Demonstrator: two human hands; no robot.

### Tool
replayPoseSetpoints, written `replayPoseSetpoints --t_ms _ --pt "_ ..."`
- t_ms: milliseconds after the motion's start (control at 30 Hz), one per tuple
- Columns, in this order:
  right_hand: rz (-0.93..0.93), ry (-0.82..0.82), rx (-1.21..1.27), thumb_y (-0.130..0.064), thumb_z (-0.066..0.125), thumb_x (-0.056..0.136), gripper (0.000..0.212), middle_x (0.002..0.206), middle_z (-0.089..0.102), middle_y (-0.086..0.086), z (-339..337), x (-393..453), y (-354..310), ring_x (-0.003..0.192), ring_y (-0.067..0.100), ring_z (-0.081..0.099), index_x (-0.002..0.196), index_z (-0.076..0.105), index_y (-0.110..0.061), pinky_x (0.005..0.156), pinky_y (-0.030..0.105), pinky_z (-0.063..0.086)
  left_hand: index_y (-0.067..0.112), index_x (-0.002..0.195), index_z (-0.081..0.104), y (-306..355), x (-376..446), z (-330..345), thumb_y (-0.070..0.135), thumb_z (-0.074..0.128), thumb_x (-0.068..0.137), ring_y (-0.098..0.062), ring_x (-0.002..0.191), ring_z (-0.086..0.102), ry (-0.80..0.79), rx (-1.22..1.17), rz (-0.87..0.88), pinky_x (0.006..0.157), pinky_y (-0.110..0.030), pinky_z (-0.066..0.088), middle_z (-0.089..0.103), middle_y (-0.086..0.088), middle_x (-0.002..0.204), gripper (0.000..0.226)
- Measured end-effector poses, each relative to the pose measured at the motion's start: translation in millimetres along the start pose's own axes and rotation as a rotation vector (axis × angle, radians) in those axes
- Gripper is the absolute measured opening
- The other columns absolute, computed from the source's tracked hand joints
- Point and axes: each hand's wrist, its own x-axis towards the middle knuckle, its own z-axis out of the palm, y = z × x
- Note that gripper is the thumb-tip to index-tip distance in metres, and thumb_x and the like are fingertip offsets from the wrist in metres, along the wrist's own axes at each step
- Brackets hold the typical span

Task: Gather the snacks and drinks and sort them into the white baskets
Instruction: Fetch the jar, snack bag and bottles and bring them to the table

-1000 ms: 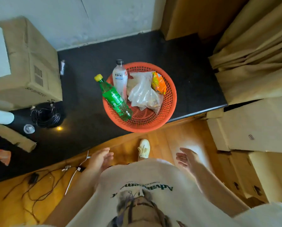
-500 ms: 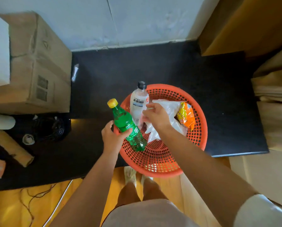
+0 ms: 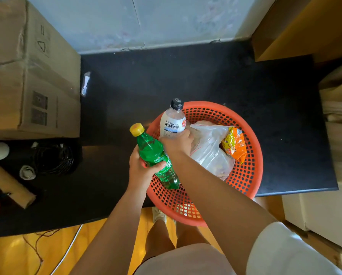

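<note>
A basket sits at the bench's near edge, holding a clear bag with a snack packet to its right. Two bottles lean at its left. A cardboard box stands far left.

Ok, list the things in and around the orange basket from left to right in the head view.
Left hand → green bottle → white bottle → clear plastic bag → orange snack packet → the orange basket's right rim.

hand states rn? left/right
Left hand: grips the green Sprite bottle.
Right hand: grips the white drink bottle above the orange basket.
</note>
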Motion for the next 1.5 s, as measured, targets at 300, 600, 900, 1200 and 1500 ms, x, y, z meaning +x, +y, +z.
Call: replayPoseSetpoints --t_ms 300,600,900,1200,1500 --pt "0.014 0.025 0.130 -0.024 0.084 0.061 0.073 0.132 0.042 0.010 2 4 3 0.123 0.027 0.042 0.122 0.044 -0.010 0.106 0.040 0.037 0.007 0.124 0.052 9 -16 6 0.024 0.084 0.062 -0.032 0.129 0.040 0.257 0.462 -0.087 0.104 -0.049 0.037 0.045 -0.015 0.138 0.071" --pt "-0.310 -0.140 0.400 0.005 0.077 0.063 0.049 0.090 0.065 0.000 -27 -21 17 0.083 0.009 0.063 0.091 0.050 -0.025 0.080 0.030 0.054 0.010 0.118 0.054 -9 -53 18 0.031 0.080 0.058 -0.034 0.121 0.047 0.406 0.289 0.003 0.102 -0.051 0.039 0.054 -0.011 0.124 0.069" --pt "-0.471 -0.309 0.714 -0.009 0.066 0.075 0.055 0.113 0.064 0.019 -96 -61 22 0.104 0.023 0.064 0.124 0.046 0.006 0.083 0.027 0.052 0.027 0.117 0.047 14 -72 16 0.009 0.077 0.064 -0.010 0.107 0.059 0.206 0.029 0.156 0.092 -0.029 0.047 0.060 0.005 0.112 0.063" --pt "-0.414 -0.317 1.233 -0.048 0.076 0.066 0.086 0.120 0.056 0.017 -163 -119 42 0.109 0.028 0.058 0.130 0.041 -0.003 0.090 0.038 0.050 0.036 0.116 0.051 79 -88 -27 0.021 0.068 0.071 -0.014 0.106 0.061 -0.078 -0.434 0.327 0.092 -0.043 0.049 0.066 0.012 0.108 0.050" --pt "-0.272 -0.011 1.281 -0.033 0.078 0.057 0.092 0.104 0.058 0.025 -161 -215 102 0.087 0.032 0.059 0.131 0.039 0.005 0.076 0.041 0.051 0.026 0.083 0.078 105 -129 -30 0.055 0.053 0.070 -0.011 0.078 0.072 -0.441 -0.461 -0.122 0.071 -0.032 0.054 0.076 0.005 0.084 0.041"
